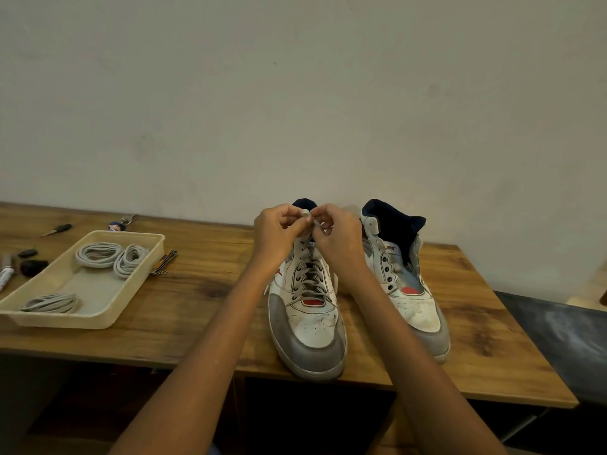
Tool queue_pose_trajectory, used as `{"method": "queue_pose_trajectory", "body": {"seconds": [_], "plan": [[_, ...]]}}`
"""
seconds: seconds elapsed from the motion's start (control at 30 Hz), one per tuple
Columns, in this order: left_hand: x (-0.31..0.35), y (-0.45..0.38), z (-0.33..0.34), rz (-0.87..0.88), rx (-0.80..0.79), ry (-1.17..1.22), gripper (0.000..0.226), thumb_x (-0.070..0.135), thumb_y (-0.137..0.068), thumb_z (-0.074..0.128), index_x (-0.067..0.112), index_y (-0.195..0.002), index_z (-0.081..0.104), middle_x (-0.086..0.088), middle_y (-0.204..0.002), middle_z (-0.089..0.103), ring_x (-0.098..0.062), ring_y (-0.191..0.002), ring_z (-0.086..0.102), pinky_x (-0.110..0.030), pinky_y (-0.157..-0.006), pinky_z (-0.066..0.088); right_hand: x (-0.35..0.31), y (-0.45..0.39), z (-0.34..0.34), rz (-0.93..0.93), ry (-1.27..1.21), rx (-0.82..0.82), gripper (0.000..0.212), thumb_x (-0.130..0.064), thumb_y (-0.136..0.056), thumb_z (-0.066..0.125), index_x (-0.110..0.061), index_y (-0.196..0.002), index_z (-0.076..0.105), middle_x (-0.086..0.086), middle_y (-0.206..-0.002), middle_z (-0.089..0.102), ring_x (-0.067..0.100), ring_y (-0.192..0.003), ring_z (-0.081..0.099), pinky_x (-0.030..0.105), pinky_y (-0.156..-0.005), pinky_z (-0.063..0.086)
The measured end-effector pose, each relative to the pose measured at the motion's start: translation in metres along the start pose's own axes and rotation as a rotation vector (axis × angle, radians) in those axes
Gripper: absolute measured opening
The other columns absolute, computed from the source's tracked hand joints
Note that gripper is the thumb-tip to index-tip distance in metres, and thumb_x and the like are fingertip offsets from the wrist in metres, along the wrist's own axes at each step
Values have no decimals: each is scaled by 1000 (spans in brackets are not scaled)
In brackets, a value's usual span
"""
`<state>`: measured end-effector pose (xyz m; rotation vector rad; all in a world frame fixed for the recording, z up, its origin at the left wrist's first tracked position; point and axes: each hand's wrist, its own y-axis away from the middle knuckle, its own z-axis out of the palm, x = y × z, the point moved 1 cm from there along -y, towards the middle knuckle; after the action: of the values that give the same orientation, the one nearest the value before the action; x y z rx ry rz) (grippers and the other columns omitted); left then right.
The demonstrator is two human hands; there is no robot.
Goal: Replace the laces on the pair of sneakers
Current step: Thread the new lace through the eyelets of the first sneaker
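Note:
Two white and grey high-top sneakers stand on the wooden table, toes toward me. The left sneaker (pixel 307 323) is laced with a grey lace (pixel 310 277) up its eyelets. My left hand (pixel 279 234) and my right hand (pixel 338 238) meet above its collar, each pinching the lace ends between the fingertips. The right sneaker (pixel 407 284) has bare eyelets and an open tongue, with no lace in it. A cream tray (pixel 98 310) at the left holds three coiled grey laces (pixel 98 254).
The table (pixel 197 310) ends near me and at the right, where a dark surface (pixel 558 330) sits lower. Small tools lie around the tray: pliers (pixel 164 262), a dark-handled tool (pixel 59 228), black bits (pixel 33 266). A plain wall stands behind.

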<state>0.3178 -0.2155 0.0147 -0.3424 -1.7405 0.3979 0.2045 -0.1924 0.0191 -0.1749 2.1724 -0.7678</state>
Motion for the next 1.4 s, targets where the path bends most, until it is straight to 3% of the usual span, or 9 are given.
{"method": "queue_pose_trajectory", "body": {"seconds": [0.13, 0.3, 0.4, 0.63, 0.8, 1.0, 1.13, 1.27, 1.4], "plan": [[1, 4, 1, 344, 76, -324, 10, 8, -82, 68, 4, -91, 72, -8, -81, 70, -18, -77, 63, -29, -69, 52, -2, -3, 7, -27, 148, -11, 18, 2, -85, 56, 1, -98, 68, 14, -89, 67, 27, -84, 59, 29, -74, 46], [0, 5, 3, 396, 130, -358, 12, 7, -83, 67, 4, -93, 72, -9, -81, 70, -22, -79, 63, -35, -69, 54, -2, -4, 2, 21, 269, -53, 21, -8, -94, 50, -3, -109, 63, 9, -108, 48, 19, -110, 35, 11, -75, 17], [4, 5, 4, 254, 131, -206, 13, 10, -82, 70, 4, -92, 73, -5, -79, 71, -5, -65, 63, -20, -65, 55, 3, -6, 0, 38, 299, -131, 21, -8, -94, 50, -4, -112, 61, 14, -116, 50, 24, -117, 34, 13, -76, 18], [7, 3, 5, -241, 88, 122, 17, 13, -80, 72, 2, -93, 72, -5, -74, 69, -13, -64, 66, -23, -61, 57, 4, 0, -4, -21, 435, -46, 15, -16, -92, 57, -10, -105, 60, 6, -109, 54, 19, -108, 41, 22, -74, 33], [8, 4, 2, -490, 49, 359, 8, 11, -81, 70, 4, -84, 70, -9, -73, 67, -13, -59, 64, -19, -54, 55, 3, 5, -3, -347, 510, 152, 26, 0, -70, 75, -11, -91, 63, 6, -89, 58, 20, -83, 52, 20, -58, 38], [8, 5, 1, -543, 9, 358, 8, 12, -83, 69, 6, -79, 69, -10, -70, 67, -18, -62, 63, -24, -60, 57, 11, 8, -3, -579, 590, 200, 12, -5, -74, 76, -10, -77, 66, 5, -84, 60, 17, -81, 51, 18, -57, 31], [8, 5, 4, -586, 65, 460, 9, 10, -81, 68, 4, -74, 66, -9, -68, 66, -15, -58, 62, -20, -55, 55, 9, 5, -7, -210, 250, 145, 6, -12, -79, 71, -13, -79, 64, -5, -87, 53, 10, -88, 43, 12, -64, 30], [-1, 4, 0, -632, 166, 480, 8, 3, -82, 67, 1, -75, 62, -10, -71, 65, -11, -53, 64, -20, -54, 57, 17, -1, -26, 204, -86, 81, 11, -17, -80, 68, -21, -71, 62, -7, -76, 60, 8, -72, 52, 25, -66, 43], [-8, 5, -1, -695, 112, 441, 11, 1, -84, 65, 2, -74, 61, -7, -63, 65, -6, -46, 62, -19, -50, 55, 29, 2, -28, 468, -50, 14, 12, -14, -82, 67, -13, -70, 66, 1, -69, 61, 13, -66, 53, 34, -65, 49]]}}
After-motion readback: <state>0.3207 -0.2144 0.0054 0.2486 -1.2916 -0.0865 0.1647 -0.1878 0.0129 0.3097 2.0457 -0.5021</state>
